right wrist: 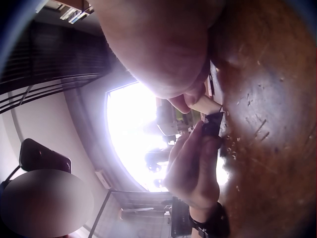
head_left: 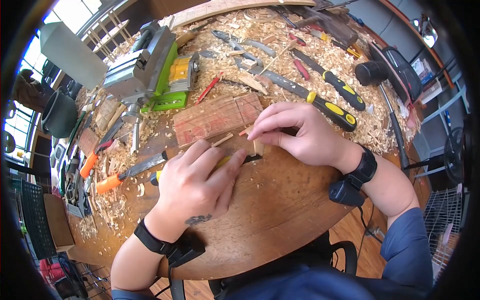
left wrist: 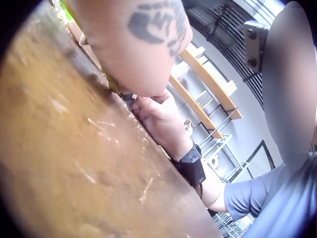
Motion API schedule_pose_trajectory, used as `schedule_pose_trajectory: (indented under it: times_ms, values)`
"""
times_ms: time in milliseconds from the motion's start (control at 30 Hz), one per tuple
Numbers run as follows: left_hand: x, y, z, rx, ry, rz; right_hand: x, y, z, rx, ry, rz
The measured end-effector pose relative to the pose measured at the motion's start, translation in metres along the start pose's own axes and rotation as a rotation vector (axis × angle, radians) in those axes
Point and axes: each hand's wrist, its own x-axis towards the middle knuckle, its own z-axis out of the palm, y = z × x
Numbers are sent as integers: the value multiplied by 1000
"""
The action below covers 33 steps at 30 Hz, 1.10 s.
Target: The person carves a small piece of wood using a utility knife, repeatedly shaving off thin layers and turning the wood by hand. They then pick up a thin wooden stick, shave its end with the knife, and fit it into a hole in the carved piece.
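My left hand (head_left: pixel 195 180) grips a knife with a yellow and black handle (head_left: pixel 223 161), low over the table front. Its dark blade (right wrist: pixel 213 123) points right, the tip right at the end of a small pale wood piece (head_left: pixel 258 147). Thumb and fingers of my right hand (head_left: pixel 306 134) pinch that piece, which stands tilted near the tabletop. A red-ended bit of wood (head_left: pixel 245 131) shows by the right fingertips. Behind the hands lies a reddish board (head_left: pixel 210 120), with a thin wood stick (head_left: pixel 223 139) before it. Most of the knife handle is hidden by the left hand.
A metal vise (head_left: pixel 137 75) with a green part stands back left. Orange-handled chisels (head_left: pixel 107 184) lie left. A red pencil (head_left: pixel 209 88), yellow-black handled tools (head_left: pixel 337 114) and a black mallet (head_left: pixel 371 73) lie among wood shavings (head_left: pixel 232 25). The rounded table edge (head_left: pixel 270 261) is near my body.
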Motion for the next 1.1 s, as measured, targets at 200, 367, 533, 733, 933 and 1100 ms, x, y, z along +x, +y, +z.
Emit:
schedule_pose_trajectory:
  times_ms: [200,367,533,733,933,1100]
  values:
    - [-3,-12,11,75,171,41,1,3,-1,50,11,9]
    - [-3,-11,7,49,98,13,1,2,-1,64,4,17]
    - [-2,-10,5,28,57,0,1,1,-1,58,0,11]
    - [-3,-4,2,58,-35,-2,1,1,-1,52,10,19]
    - [-3,-6,4,46,102,16,2,3,-1,74,4,15]
    - [-1,-3,1,34,130,-39,1,3,0,100,11,24]
